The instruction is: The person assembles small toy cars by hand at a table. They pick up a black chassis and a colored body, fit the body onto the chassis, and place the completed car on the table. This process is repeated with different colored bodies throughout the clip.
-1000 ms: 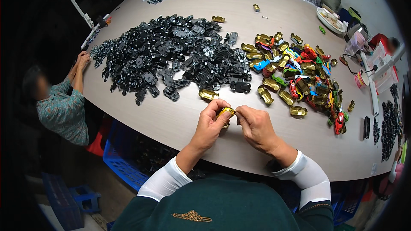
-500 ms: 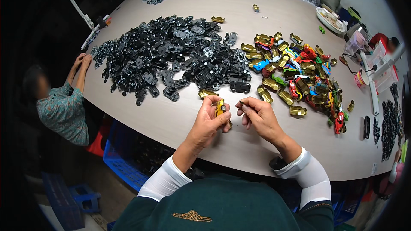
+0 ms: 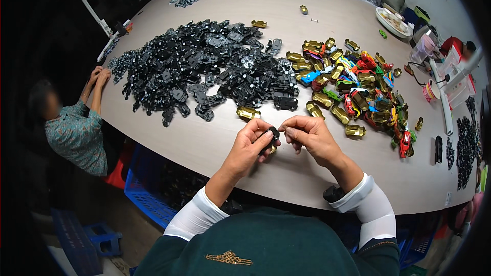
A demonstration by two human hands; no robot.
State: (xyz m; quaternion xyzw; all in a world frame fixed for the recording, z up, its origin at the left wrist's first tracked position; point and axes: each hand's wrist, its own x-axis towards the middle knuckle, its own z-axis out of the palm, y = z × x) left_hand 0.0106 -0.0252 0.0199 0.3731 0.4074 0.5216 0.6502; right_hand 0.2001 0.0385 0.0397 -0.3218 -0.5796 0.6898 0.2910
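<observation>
The small toy car (image 3: 271, 138) could easily have slipped, since it was pinched only by fingertips above the table's (image 3: 215, 145) near edge and might have dropped to the floor. It looked gold below with a black part on top, mostly hidden by fingers. The left hand (image 3: 249, 145) was closed around it; the right hand (image 3: 309, 135) pinched narrowly at its end. A heap of black parts (image 3: 204, 66) and coloured car bodies (image 3: 358, 87) lay behind.

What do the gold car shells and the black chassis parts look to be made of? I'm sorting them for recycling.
Gold car shells: shiny, mirror-like glints suggest plated or metallic-coated plastic, possibly metal.
Black chassis parts: dull dark surface, probably moulded plastic.
The left hand and right hand hold one small black piece, likely the same plastic.
</observation>
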